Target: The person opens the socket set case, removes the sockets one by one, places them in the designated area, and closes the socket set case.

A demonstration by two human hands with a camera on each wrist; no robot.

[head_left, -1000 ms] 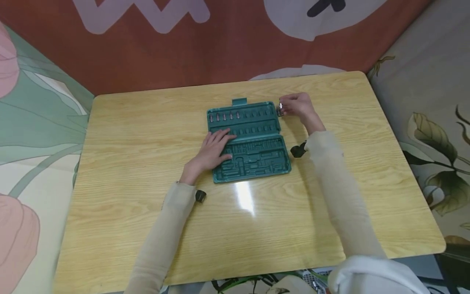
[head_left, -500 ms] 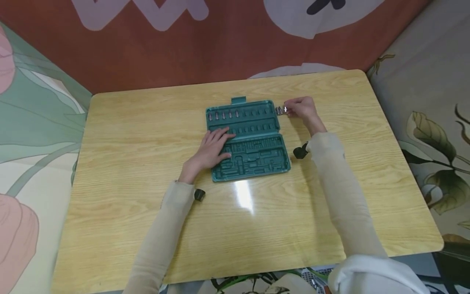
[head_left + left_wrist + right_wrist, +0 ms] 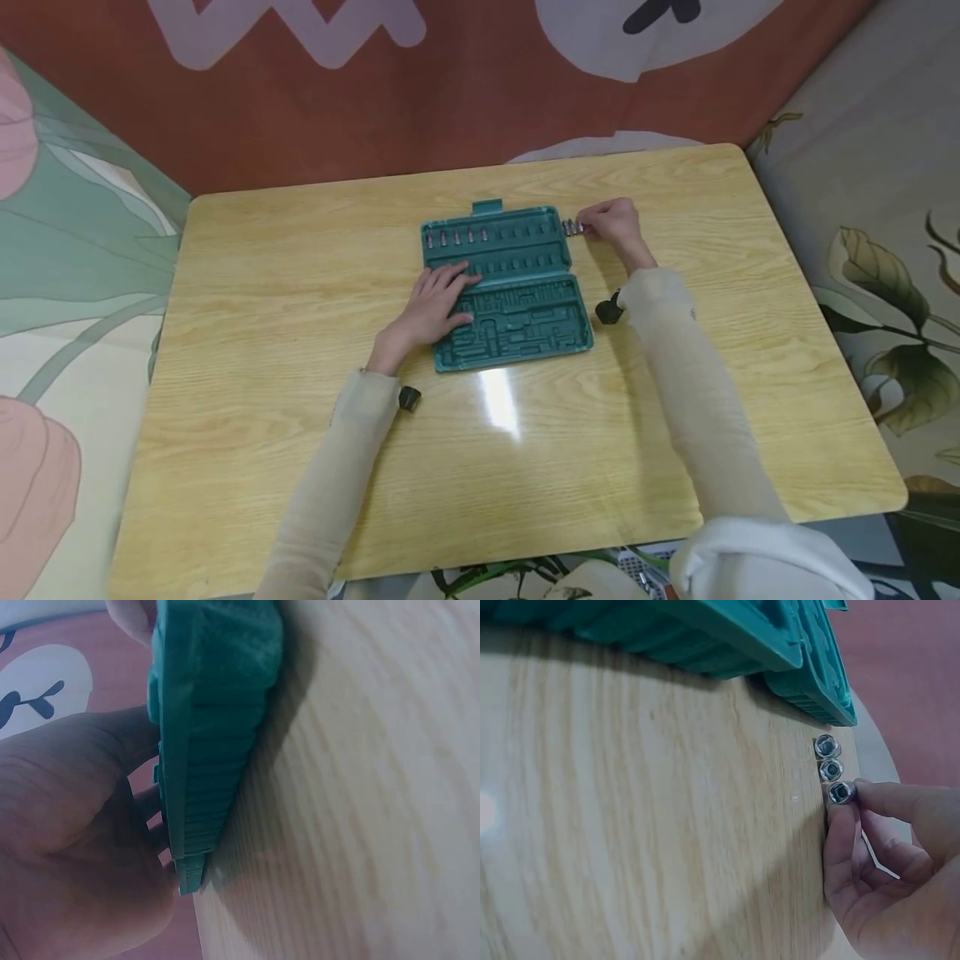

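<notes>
Two bare hands worked at an open teal plastic tool case (image 3: 504, 283) lying flat near the middle of a pale wood-grain table (image 3: 262, 275). Furthest left, the left hand (image 3: 435, 304) lay on the case's left half with fingers straight and spread, pressing down and gripping nothing; judging from its flat pose, it was there to keep the light case from sliding. The left wrist view showed the same thing edge-on: the teal case (image 3: 206, 750) rested on the tabletop with the palm (image 3: 67, 847) against it. Along the case's far row stood a few small silver bits (image 3: 456, 237) in their slots, while most of the other moulded recesses looked unfilled.

Just off the case's far right corner, three small silver metal sockets (image 3: 829, 769) stood in a short line on the table, openings up, touching or nearly touching one another. The right hand (image 3: 611, 221) pinched the socket at the end of the line (image 3: 841, 793) between thumb and forefinger, the remaining fingers curled loosely behind. That fingertip hold seemed suited to a piece so small, keeping it upright. A small black object (image 3: 609, 310) lay on the table beside the right sleeve; what it was could not be told.
</notes>
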